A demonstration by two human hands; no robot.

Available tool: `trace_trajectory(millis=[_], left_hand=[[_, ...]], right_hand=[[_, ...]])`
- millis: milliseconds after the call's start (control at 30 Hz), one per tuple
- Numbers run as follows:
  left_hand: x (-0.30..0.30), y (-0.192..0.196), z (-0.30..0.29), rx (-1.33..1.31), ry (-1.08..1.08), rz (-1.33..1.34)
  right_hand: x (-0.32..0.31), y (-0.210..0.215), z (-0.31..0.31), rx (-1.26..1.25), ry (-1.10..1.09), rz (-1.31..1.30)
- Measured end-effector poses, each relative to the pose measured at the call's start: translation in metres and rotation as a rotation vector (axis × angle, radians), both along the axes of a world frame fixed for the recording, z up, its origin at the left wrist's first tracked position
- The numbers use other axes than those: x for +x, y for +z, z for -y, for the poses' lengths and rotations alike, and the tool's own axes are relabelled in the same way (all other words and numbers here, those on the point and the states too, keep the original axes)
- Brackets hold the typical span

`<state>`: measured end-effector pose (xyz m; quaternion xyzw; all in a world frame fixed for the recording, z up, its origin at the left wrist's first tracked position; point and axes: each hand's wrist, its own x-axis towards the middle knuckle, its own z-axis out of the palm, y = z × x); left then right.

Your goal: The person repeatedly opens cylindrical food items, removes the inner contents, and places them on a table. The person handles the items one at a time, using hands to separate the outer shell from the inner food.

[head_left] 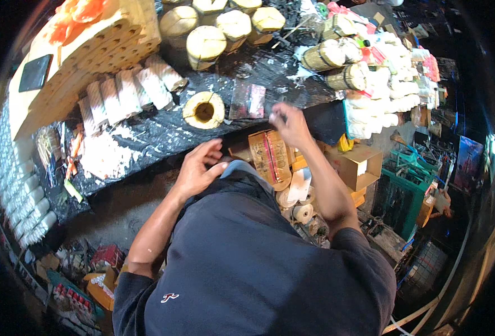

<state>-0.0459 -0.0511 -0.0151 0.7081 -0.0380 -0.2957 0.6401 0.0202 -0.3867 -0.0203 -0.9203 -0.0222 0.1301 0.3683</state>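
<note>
My left hand (201, 163) is held over the near edge of the dark-covered table (163, 124), fingers loosely spread and thumb apart, with nothing in it. My right hand (292, 126) hovers by the same edge farther right. Its fingers are curled in toward the thumb, and whatever they may hold is too small to make out. Between and beyond the hands lies a flat, clear plastic packet (256, 101) with a pinkish part. To its left stands a round pale-yellow ring-shaped piece (219, 111) with a dark hole in its middle.
Several wrapped pale rolls (127, 92) lie left, below a wooden block with holes (99, 53) bearing a phone (35, 73). Round tied bundles (206, 43) stand at the back. White packages (370, 106) pile up right. Cardboard boxes (356, 162) and string spools (302, 213) sit below the table.
</note>
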Motion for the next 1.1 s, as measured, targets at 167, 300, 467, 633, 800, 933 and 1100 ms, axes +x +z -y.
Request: trace_trajectory(millis=[167, 300, 467, 633, 800, 933, 1100], left_hand=[[0.011, 0.033, 0.021, -0.282, 0.033, 0.101], [-0.005, 0.015, -0.003, -0.858, 0.240, -0.501], [0.011, 0.025, 0.000, -0.097, 0.632, 0.053], [0.039, 0.015, -0.006, -0.105, 0.728, 0.007], [0.050, -0.001, -0.016, -0.044, 0.612, 0.019], [0.071, -0.001, -0.017, -0.065, 0.561, -0.067], [0.089, -0.030, -0.017, -0.136, 0.543, -0.124]], right_hand=[[-0.055, 0.054, -0.084, 0.932, -0.036, -0.546], [-0.052, 0.047, -0.103, 1.260, -0.144, -0.591], [-0.024, 0.011, -0.134, 1.247, -0.482, -0.203], [0.014, -0.004, -0.139, 0.914, -0.494, -0.095], [0.028, -0.025, -0.129, 0.848, -0.301, -0.145], [0.049, -0.022, -0.126, 0.874, -0.260, -0.307], [0.071, 0.001, -0.138, 0.757, -0.327, -0.486]])
